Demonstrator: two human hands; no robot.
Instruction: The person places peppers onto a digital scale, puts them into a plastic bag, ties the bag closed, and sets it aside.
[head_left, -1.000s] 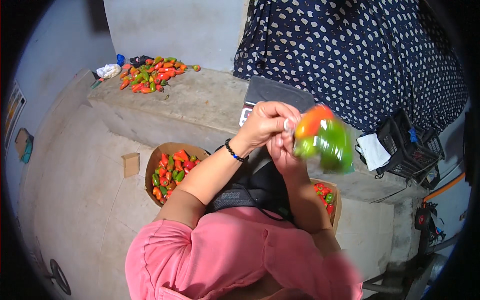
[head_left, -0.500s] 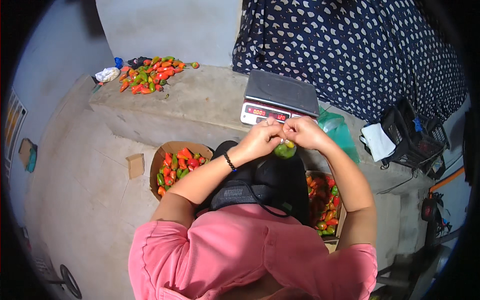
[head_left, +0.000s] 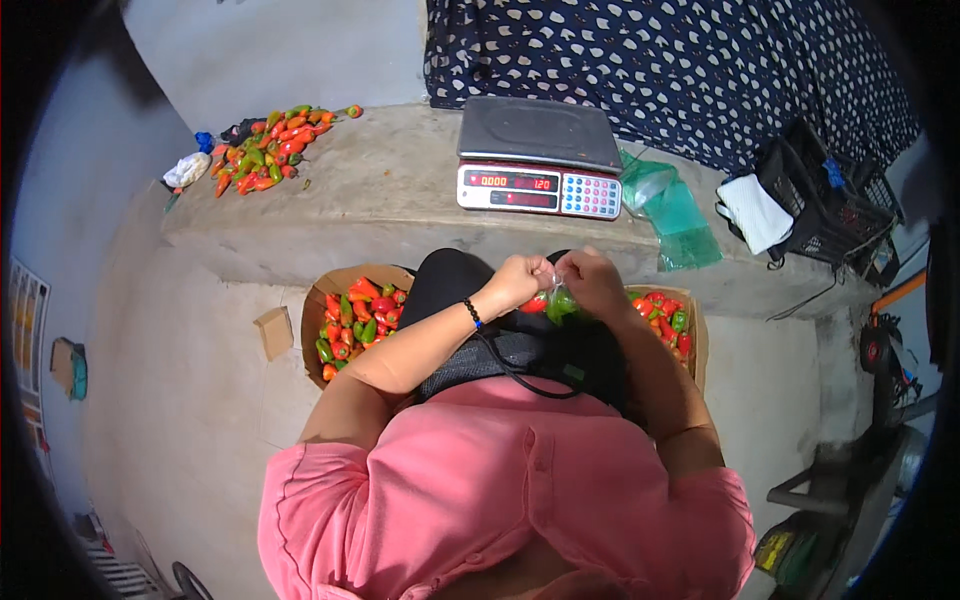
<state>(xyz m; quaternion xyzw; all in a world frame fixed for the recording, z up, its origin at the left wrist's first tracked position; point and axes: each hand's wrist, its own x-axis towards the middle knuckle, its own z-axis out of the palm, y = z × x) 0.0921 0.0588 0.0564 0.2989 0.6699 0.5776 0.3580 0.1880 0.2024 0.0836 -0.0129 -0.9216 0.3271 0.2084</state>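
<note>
Over my lap, my left hand (head_left: 518,283) and my right hand (head_left: 594,284) meet with bent fingers at the gathered neck of a small clear plastic bag (head_left: 561,304). Green and red peppers show through the bag, which hangs below the fingertips. Both hands pinch the plastic; the exact finger grip is partly hidden. Just beyond them, on a concrete ledge, stands a digital scale (head_left: 540,140) with a bare dark platform and a lit red display. A cardboard box of peppers (head_left: 318,310) is left of my legs, another box of peppers (head_left: 698,345) right of them.
The concrete ledge (head_left: 390,160) runs across in front of me, bearing a heap of loose peppers (head_left: 265,150) at far left. Green plastic bags (head_left: 685,220) lie right of the scale, near a white cloth (head_left: 757,213) and black crates (head_left: 830,200). A patterned curtain (head_left: 640,70) hangs behind.
My hands have come lower, nearer my body, still at the bag's neck. The view has shifted, so the scale's front and keypad now show fully.
</note>
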